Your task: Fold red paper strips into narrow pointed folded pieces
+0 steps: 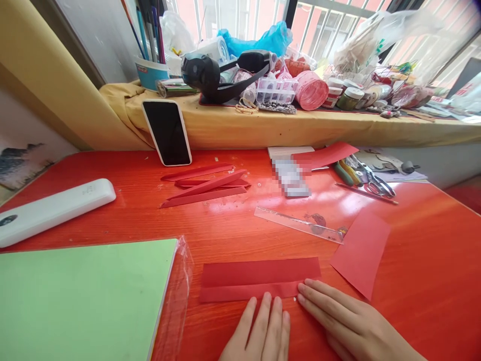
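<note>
A strip of red paper (259, 273) lies on the red table, with a crease running along its length and a narrow band on the near side. My left hand (261, 331) is flat with fingers stretched out, its fingertips at the near edge of the strip. At the strip's right end, my right hand (349, 316) rests with its fingers extended and fingertips on the paper. Beyond the right hand lies a loose red paper piece (363, 250). A clear ruler (296, 224) lies behind the strip.
Folded red strips (206, 188) lie in a loose pile behind. To the left are a green paper stack (82, 296) and a long white device (56, 208). A phone (168, 133) leans on the ledge. Scissors (372, 178) and a pencil (366, 194) lie at the back right.
</note>
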Demonstrator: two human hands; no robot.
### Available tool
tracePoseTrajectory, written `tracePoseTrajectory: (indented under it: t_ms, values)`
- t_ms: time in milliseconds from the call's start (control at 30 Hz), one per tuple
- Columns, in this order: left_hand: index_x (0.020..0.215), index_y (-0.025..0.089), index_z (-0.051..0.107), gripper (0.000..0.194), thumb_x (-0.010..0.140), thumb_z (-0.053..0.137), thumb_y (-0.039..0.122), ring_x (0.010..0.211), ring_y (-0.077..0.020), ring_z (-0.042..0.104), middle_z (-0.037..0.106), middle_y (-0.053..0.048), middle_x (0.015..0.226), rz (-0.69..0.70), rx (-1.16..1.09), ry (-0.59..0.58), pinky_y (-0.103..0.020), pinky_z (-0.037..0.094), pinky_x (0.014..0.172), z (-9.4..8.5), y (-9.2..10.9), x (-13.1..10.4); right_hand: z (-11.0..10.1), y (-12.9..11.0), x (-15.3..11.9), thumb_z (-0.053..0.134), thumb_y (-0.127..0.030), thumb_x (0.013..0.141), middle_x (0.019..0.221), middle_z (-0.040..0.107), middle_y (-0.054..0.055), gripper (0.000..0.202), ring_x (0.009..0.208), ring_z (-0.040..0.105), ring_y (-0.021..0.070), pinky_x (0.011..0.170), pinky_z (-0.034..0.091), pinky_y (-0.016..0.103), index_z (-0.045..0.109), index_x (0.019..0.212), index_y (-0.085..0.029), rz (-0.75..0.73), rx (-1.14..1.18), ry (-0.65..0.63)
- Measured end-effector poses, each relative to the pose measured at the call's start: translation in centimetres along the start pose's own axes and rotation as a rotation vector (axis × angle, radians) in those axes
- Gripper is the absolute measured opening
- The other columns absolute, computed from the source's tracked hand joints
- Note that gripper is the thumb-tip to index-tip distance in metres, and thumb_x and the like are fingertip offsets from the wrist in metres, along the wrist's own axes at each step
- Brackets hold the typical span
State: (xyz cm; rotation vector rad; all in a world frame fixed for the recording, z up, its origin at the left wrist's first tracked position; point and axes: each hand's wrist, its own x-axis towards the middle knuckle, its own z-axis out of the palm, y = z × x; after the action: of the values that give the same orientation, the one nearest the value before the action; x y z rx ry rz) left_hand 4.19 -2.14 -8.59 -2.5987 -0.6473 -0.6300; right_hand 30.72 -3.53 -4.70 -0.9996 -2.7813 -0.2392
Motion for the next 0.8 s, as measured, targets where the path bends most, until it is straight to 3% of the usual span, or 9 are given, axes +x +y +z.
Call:
tracePoseTrajectory:
  t_ms: [133,367,600,800]
  values:
    - [0.118,0.012,0.069,0.036,0.101,0.036,0.012,0.108,-0.0195,0.065,0.073,-0.004,0.116,0.029,-0.033,0.045,-0.038,0.034,0.112,0.0,-0.9,1.6,-0.3,-0.3,1.1,0.037,-0.002,0.097,0.129,0.070,0.003,0.045,0.121,0.064,0.0165,0.109,0.046,0.025,0.065,0.130,-0.015,0.030,0.007,0.056]
    - [0.113,0.016,0.071,0.043,0.102,0.032,0.005,0.108,-0.0135,0.065,0.074,0.002,0.113,0.117,-0.115,0.064,-0.028,0.043,0.100,0.1,-1.2,2.6,-0.2,-0.5,1.3,0.035,-0.001,0.096,0.121,0.074,0.007,0.043,0.114,0.068,0.0164,0.104,0.050,0.024,0.070,0.120,-0.012,0.057,-0.002,0.124]
    - [0.123,0.016,0.067,0.040,0.106,0.031,0.014,0.114,-0.0142,0.063,0.071,0.001,0.124,0.170,-0.135,-0.002,-0.029,0.044,0.101,0.1,-1.6,2.9,-0.1,-0.2,1.3,0.035,0.001,0.092,0.120,0.074,0.009,0.045,0.113,0.069,0.0173,0.105,0.049,0.024,0.071,0.116,-0.009,0.045,0.023,0.134]
    - [0.122,0.012,0.067,0.041,0.108,0.032,0.030,0.115,-0.0163,0.064,0.071,-0.004,0.124,0.065,-0.189,-0.066,-0.027,0.046,0.101,-1.3,-2.6,2.2,-0.5,-0.2,1.6,0.031,-0.001,0.094,0.119,0.074,0.010,0.046,0.110,0.071,0.0191,0.099,0.052,0.024,0.069,0.119,-0.006,0.027,-0.007,0.091]
